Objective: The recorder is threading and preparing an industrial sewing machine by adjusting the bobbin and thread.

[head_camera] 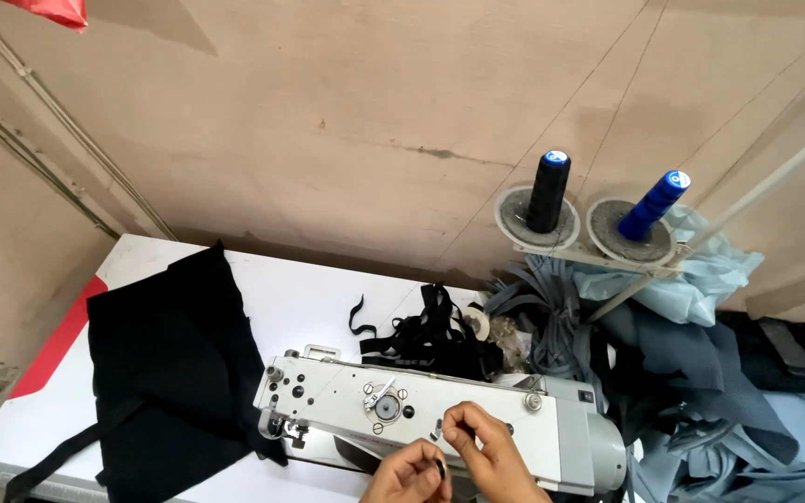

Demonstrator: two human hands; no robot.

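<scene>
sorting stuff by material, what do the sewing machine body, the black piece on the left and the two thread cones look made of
Sewing machine body: likely painted metal, pale grey, smooth, with screws and a slight sheen.
Black piece: matte woven or knit cloth; it drapes and folds limply.
Black cone and blue cone: wound thread, apparently over plastic cores with blue caps.

Black cloth (168, 363) lying left; grey-white sewing machine (440, 419) sitting near; black spool (548, 191) and blue spool (652, 205) standing far right; pale blue fabric (701, 279) piling right.
</scene>
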